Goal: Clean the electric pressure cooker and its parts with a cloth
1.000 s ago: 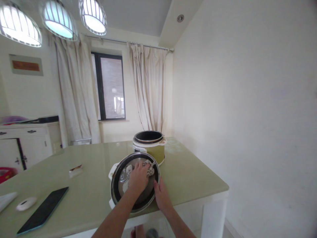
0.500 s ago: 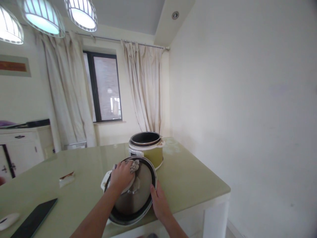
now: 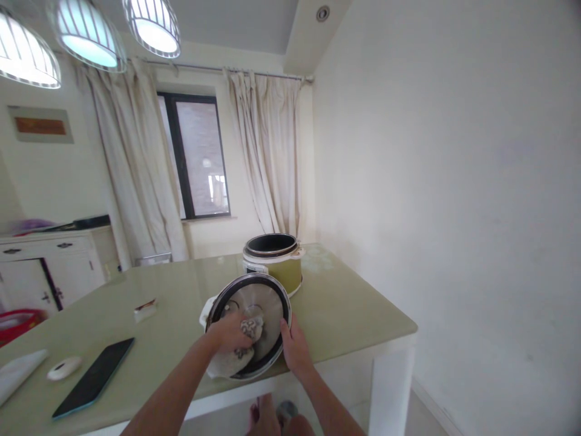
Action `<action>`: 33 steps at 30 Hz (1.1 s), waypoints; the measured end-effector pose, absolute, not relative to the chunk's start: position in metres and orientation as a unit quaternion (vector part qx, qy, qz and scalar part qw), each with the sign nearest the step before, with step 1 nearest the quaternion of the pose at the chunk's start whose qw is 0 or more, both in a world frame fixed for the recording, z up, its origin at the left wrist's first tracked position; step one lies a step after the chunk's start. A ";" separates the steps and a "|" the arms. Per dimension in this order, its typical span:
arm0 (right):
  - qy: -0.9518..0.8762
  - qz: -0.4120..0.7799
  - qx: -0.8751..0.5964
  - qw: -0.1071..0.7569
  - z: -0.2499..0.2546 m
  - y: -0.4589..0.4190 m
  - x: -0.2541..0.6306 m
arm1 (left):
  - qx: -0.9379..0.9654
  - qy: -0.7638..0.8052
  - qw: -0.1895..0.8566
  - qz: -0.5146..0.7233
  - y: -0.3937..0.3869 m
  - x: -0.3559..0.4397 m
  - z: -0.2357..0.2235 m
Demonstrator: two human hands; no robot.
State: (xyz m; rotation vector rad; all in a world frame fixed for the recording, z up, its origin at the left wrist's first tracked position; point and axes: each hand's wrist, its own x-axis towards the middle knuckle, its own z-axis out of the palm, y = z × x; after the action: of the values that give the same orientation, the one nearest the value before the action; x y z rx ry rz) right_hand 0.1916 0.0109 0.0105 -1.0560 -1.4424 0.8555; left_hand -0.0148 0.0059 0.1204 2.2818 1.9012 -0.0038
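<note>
A round pressure cooker lid [image 3: 272, 303] is tilted up at the table's front edge, its metal inner face and dark sealing ring toward me. My left hand [image 3: 232, 333] is closed on a patterned cloth [image 3: 250, 329] and presses it against the inner face, left of the middle. Part of the cloth hangs over the lid's lower left. My right hand [image 3: 296, 348] grips the lid's right rim, thumb on the near side. Just behind the lid stands the green and white electric pressure cooker [image 3: 288, 272], uncovered, with a dark pot inside.
On the pale green table [image 3: 354, 309] at left lie a dark phone [image 3: 94, 378], a white rounded object [image 3: 64, 367] and a small packet [image 3: 145, 309]. A white wall [image 3: 445, 181] runs along the right. A red basin [image 3: 18, 324] shows beyond the left edge.
My left hand has moved the cloth from the upper part of the lid's inner face down toward its lower left. My right hand still grips the rim. The view has shifted left and down.
</note>
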 end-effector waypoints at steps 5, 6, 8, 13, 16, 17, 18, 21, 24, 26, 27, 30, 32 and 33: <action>-0.612 0.355 -0.461 0.535 0.011 0.011 0.194 | 0.800 0.599 0.026 -0.023 -0.016 0.025 0.117; -0.610 0.355 -0.462 0.538 0.011 0.011 0.194 | 0.807 0.591 0.000 -0.009 -0.018 0.032 0.116; -0.605 0.351 -0.459 0.548 0.011 0.011 0.195 | 0.818 0.570 -0.066 0.030 -0.020 0.043 0.111; -0.614 0.346 -0.434 0.561 0.008 0.012 0.196 | 0.817 0.538 -0.196 0.075 0.001 0.052 0.094; -0.613 0.345 -0.432 0.565 0.005 0.011 0.197 | 0.823 0.503 -0.253 0.074 0.021 0.047 0.091; -0.612 0.345 -0.431 0.566 0.004 0.011 0.197 | 0.827 0.490 -0.265 0.071 0.027 0.043 0.092; -0.613 0.345 -0.429 0.567 0.004 0.010 0.197 | 0.829 0.483 -0.274 0.069 0.032 0.039 0.095; -0.611 0.359 -0.428 0.560 0.003 0.009 0.197 | 0.804 0.517 -0.279 0.090 0.042 0.024 0.105; -0.598 0.372 -0.438 0.558 0.000 0.009 0.196 | 0.766 0.582 -0.249 0.116 0.045 0.011 0.117; -0.585 0.375 -0.453 0.559 -0.003 0.009 0.194 | 0.756 0.605 -0.221 0.118 0.045 0.008 0.125; -0.578 0.374 -0.461 0.560 -0.004 0.009 0.194 | 0.755 0.612 -0.204 0.116 0.045 0.007 0.129; -0.571 0.373 -0.468 0.562 -0.006 0.008 0.193 | 0.762 0.622 -0.147 0.103 0.044 0.008 0.137; -0.573 0.374 -0.463 0.564 -0.006 0.007 0.192 | 0.771 0.619 -0.115 0.090 0.044 0.010 0.140; -0.574 0.373 -0.462 0.564 -0.006 0.007 0.192 | 0.777 0.615 -0.104 0.084 0.043 0.010 0.139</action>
State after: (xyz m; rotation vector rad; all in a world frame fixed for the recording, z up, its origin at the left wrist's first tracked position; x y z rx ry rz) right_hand 0.1921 0.0071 -0.0057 -1.0874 -1.3506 0.8778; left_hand 0.0104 0.0430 0.1394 2.6161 2.0728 0.2825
